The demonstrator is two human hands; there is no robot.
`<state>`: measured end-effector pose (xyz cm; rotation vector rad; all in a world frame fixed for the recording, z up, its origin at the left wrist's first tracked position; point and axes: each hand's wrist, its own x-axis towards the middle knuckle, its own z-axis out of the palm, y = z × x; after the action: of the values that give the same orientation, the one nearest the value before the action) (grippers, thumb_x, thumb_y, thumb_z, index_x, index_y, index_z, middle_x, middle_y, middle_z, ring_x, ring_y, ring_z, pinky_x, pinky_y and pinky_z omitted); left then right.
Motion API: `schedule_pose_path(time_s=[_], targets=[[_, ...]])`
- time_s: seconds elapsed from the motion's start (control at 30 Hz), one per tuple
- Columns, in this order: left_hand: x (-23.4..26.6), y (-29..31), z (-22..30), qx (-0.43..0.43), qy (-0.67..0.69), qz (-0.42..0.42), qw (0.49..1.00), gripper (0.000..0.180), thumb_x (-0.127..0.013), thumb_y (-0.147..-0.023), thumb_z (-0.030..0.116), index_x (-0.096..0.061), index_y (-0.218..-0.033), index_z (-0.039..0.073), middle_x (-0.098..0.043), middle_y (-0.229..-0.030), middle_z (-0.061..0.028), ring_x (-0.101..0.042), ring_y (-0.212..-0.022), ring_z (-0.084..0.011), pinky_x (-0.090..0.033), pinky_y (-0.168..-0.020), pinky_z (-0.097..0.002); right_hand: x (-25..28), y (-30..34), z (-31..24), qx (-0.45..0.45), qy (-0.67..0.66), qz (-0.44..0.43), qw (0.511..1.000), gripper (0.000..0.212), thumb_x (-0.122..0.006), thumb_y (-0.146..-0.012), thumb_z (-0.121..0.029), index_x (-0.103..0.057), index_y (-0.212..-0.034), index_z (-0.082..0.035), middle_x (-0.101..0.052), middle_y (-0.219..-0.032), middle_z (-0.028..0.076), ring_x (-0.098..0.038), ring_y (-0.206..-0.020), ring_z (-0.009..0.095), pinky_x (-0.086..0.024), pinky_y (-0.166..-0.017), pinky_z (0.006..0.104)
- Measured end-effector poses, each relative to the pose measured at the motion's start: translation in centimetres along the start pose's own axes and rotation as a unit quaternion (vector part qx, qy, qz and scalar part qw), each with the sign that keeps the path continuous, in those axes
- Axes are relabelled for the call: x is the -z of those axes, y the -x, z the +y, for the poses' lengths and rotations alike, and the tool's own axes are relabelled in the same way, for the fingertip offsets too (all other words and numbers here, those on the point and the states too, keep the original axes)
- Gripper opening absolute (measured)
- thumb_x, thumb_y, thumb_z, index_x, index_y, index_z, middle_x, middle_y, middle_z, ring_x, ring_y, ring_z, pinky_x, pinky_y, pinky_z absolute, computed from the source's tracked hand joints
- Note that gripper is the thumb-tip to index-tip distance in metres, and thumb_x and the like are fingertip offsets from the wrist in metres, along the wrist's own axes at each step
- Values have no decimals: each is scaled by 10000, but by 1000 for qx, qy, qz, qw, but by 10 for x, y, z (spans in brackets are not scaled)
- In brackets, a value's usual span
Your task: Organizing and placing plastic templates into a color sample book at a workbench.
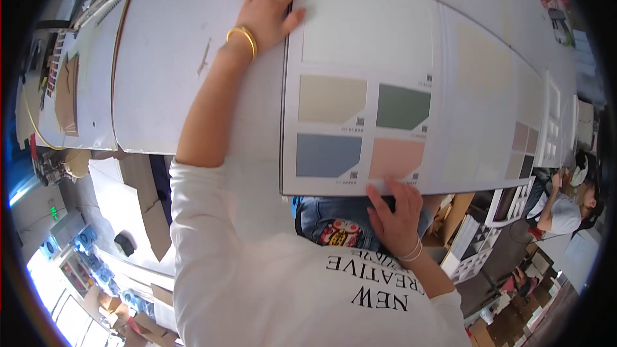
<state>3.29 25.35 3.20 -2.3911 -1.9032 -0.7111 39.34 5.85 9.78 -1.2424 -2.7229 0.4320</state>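
A large colour sample book (371,106) lies open on the white table in front of me. Its near-left page carries a big pale panel (366,26) with beige (331,97), green (403,106), blue (328,155) and pink (396,157) swatches below. My left hand (267,9), with a gold bangle at the wrist, rests at the book's far left corner, fingers stretched and thumb apart. At the near edge, below the pink swatch, my right hand (397,215) touches the page with its fingertips, fingers spread. Neither hand is closed around anything.
The white table (167,58) extends to the left, where a second table with brown cardboard (66,96) stands. White racks (508,202) are at the right, and another person (565,209) sits farther right. Boxes (151,328) are piled at lower left.
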Motion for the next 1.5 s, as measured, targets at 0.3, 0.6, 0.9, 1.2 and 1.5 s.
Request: schedule_pose_path(time_s=[0.3,0.6,0.9,1.2,1.5], targets=[[12,-2,11,31,2,-30,999,512,-476,-822,272,-398,-1308,134,-380,-1363,-35,-394,-1200,-248,-250,-1035,-392,6,-11,-7,55,-45,-89,994,480,-643,-711,-182,-547,-1179,-135,-482,-1281,21,-437,-1199,175,-247,-1020,427],[14,-4,11,25,5,-24,999,504,-501,-804,253,-422,-1286,127,-406,-1339,-30,-405,-1184,-238,-267,-1029,-380,7,-13,-5,53,-47,-103,992,486,-630,-708,-158,-544,-1185,-123,-477,-1288,26,-436,-1204,180,-223,-1036,425],[12,-4,10,24,14,-21,999,504,-505,-798,251,-429,-1282,134,-408,-1338,-24,-405,-1184,-249,-267,-1031,-384,9,-13,-5,38,-68,-112,991,478,-617,-717,-155,-542,-1187,-112,-474,-1292,30,-427,-1215,180,-209,-1045,424],[15,-5,12,10,29,-20,999,511,-511,-780,217,-428,-1275,122,-402,-1344,-47,-411,-1183,-264,-284,-1012,-386,5,-10,-5,42,-69,-94,992,420,-567,-761,-149,-544,-1179,-112,-475,-1290,22,-421,-1224,170,-197,-1050,423],[16,-6,16,18,18,-30,999,522,-510,-777,206,-425,-1287,130,-398,-1355,-28,-434,-1155,-271,-290,-1011,-377,0,-5,-4,55,-40,-60,996,400,-571,-756,-130,-557,-1155,-119,-484,-1282,21,-422,-1223,174,-190,-1061,426]])
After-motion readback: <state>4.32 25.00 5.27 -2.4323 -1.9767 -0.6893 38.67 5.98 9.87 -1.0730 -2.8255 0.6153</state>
